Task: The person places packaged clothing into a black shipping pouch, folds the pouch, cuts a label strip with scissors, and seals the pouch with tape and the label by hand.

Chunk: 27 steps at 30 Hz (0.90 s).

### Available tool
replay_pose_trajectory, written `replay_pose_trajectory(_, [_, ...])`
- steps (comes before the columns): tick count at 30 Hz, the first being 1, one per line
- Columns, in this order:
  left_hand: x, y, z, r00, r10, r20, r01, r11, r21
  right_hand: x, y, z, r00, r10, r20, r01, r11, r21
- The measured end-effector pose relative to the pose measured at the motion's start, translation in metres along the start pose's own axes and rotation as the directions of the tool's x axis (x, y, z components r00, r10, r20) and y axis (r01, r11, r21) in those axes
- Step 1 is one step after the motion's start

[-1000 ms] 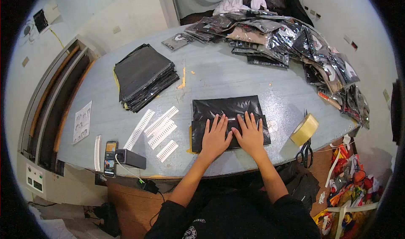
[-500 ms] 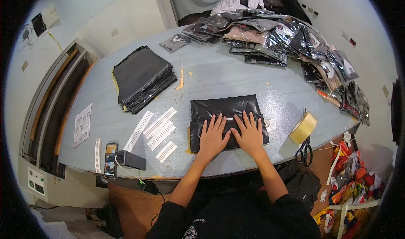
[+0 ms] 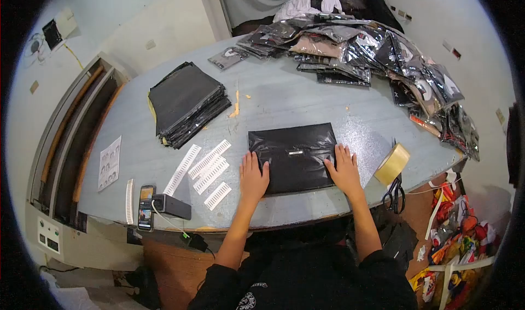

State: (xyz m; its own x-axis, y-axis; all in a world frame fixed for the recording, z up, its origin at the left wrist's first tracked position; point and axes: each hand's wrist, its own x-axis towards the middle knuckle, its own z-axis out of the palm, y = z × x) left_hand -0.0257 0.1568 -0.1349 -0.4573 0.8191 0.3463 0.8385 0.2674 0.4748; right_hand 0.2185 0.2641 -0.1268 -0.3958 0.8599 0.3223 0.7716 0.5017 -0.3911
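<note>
A black plastic mailing bag lies flat on the table in front of me, with a small white label near its middle. My left hand rests at the bag's left edge, fingers stretched and the thumb on the plastic. At the opposite edge lies my right hand, also open, its thumb touching the bag. Left of the bag are several strips of small white labels.
A stack of black bags sits at the back left. Clear-wrapped garments are heaped along the far right. Tape and black-handled scissors lie on the right. A phone and a black box are at the front left.
Both hands have moved apart, from flat on top of the bag out to its left and right edges. The label now shows fully, and the bag's front looks smoother.
</note>
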Motion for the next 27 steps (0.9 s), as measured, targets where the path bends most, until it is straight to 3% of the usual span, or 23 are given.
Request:
replay_pose_trajectory(2, [0.011, 0.003, -0.001, 0.998, 0.054, -0.028, -0.055, 0.996, -0.072, 0.007, -0.003, -0.003, 1.000, 0.027, 0.006, -0.027, 0.999, -0.045])
replay_pose_trajectory(4, [0.025, 0.020, -0.012, 0.994, 0.100, -0.051, -0.106, 0.984, -0.139, 0.022, -0.019, -0.008, 0.990, -0.108, -0.096, 0.126, 0.970, 0.207])
replay_pose_trajectory(5, [0.033, 0.035, -0.019, 0.992, 0.120, -0.028, -0.121, 0.899, -0.420, 0.031, -0.030, -0.009, 0.989, -0.110, -0.098, 0.128, 0.970, 0.208])
replay_pose_trajectory(6, [0.041, 0.050, -0.023, 0.989, 0.145, -0.011, -0.115, 0.738, -0.665, 0.040, -0.043, -0.010, 0.995, -0.084, -0.045, 0.094, 0.806, 0.585])
replay_pose_trajectory(7, [0.050, 0.061, -0.015, 0.990, 0.143, -0.011, -0.114, 0.739, -0.664, 0.048, -0.056, -0.009, 0.997, -0.081, 0.015, 0.028, 0.507, 0.861])
replay_pose_trajectory(8, [0.059, 0.072, -0.004, 0.999, 0.051, 0.017, -0.003, 0.366, -0.930, 0.057, -0.067, -0.004, 0.997, -0.082, 0.015, 0.028, 0.506, 0.862])
replay_pose_trajectory(9, [0.066, 0.080, 0.007, 0.996, -0.019, 0.083, 0.081, -0.095, -0.992, 0.068, -0.075, 0.005, 0.997, -0.023, 0.076, -0.075, 0.037, 0.996])
replay_pose_trajectory(10, [0.073, 0.082, 0.020, 0.996, -0.017, 0.083, 0.081, -0.096, -0.992, 0.075, -0.081, 0.014, 0.988, 0.000, 0.157, -0.140, -0.446, 0.884])
replay_pose_trajectory(11, [0.080, 0.083, 0.033, 0.993, -0.045, 0.110, 0.086, -0.364, -0.927, 0.080, -0.086, 0.021, 0.988, 0.001, 0.153, -0.136, -0.445, 0.885])
replay_pose_trajectory(12, [0.085, 0.081, 0.043, 0.987, -0.064, 0.145, 0.077, -0.605, -0.793, 0.086, -0.090, 0.028, 0.979, 0.046, 0.198, -0.121, -0.649, 0.751])
replay_pose_trajectory(13, [0.086, 0.078, 0.049, 0.988, -0.061, 0.144, 0.079, -0.604, -0.793, 0.091, -0.087, 0.040, 0.965, 0.078, 0.252, -0.084, -0.814, 0.574])
replay_pose_trajectory(15, [0.085, 0.071, 0.058, 0.895, -0.210, 0.393, 0.065, -0.811, -0.582, 0.093, -0.080, 0.056, 0.951, 0.116, 0.286, -0.066, -0.829, 0.555])
replay_pose_trajectory(16, [0.086, 0.066, 0.060, 0.891, -0.201, 0.407, 0.041, -0.858, -0.512, 0.093, -0.078, 0.056, 0.934, 0.143, 0.326, -0.068, -0.827, 0.558])
replay_pose_trajectory(27, [0.082, 0.031, 0.050, 0.897, -0.158, 0.414, 0.068, -0.874, -0.482, 0.091, -0.056, 0.059, 0.908, 0.194, 0.371, -0.022, -0.864, 0.504])
